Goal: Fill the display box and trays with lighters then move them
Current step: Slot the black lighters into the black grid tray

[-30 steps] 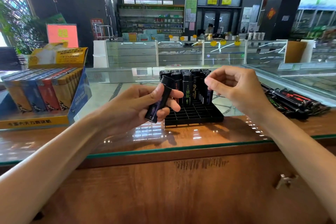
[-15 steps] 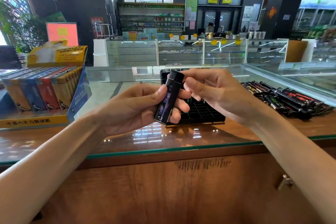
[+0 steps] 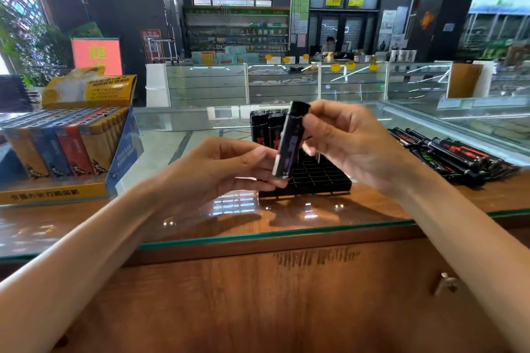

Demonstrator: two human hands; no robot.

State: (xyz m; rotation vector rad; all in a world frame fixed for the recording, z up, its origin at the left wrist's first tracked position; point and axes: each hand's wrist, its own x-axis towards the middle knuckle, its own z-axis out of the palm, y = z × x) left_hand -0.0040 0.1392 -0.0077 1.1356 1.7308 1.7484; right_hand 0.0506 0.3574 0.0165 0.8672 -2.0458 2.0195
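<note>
A black lighter [image 3: 289, 140] with purple print stands nearly upright in the air above the counter. My right hand [image 3: 350, 146] pinches its upper part, and my left hand [image 3: 223, 169] touches its lower end with thumb and fingertips. Just behind it sits a black grid tray [image 3: 315, 178]; several black lighters [image 3: 263, 126] stand in its back rows and its front cells are bare. A loose pile of black lighters [image 3: 453, 157] lies on the counter to the right.
A yellow and blue display box [image 3: 51, 195] packed with coloured lighters stands at the left on the glass-topped wooden counter [image 3: 258, 235]. Glass showcases run across the shop behind, and another borders the right side.
The lighter went from tilted in my left hand alone to upright and higher. My right hand came in from the tray and closed on its top; my left grip slid to its base.
</note>
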